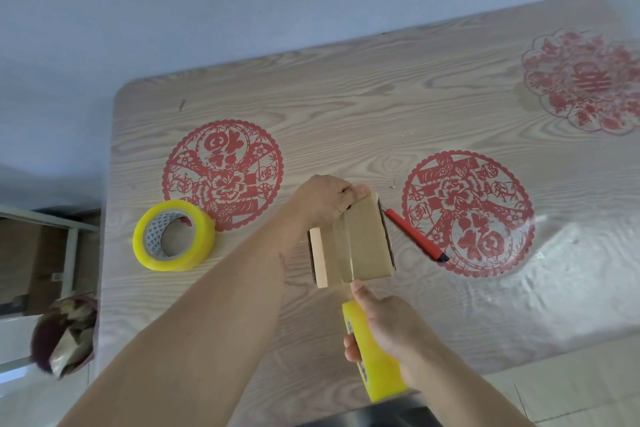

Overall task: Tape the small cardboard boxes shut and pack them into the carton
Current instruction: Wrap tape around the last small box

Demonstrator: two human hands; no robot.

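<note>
A small cardboard box (367, 243) stands in the middle of the table. My left hand (325, 199) grips its far top edge, thumb on the box. A strip of clear tape (344, 253) runs over the box's top toward me. My right hand (388, 329) holds a yellow tape roll (372, 354) just in front of the box, and its index finger points at the box's near edge. A second yellow tape roll (173, 235) lies flat to the left. No carton is visible on the table.
A red utility knife (417, 236) lies right of the box on the wood-grain table (346, 97), which bears red paper-cut decorations. A shelf with brown boxes (31, 253) and a crumpled bag (65, 333) are off the table's left edge.
</note>
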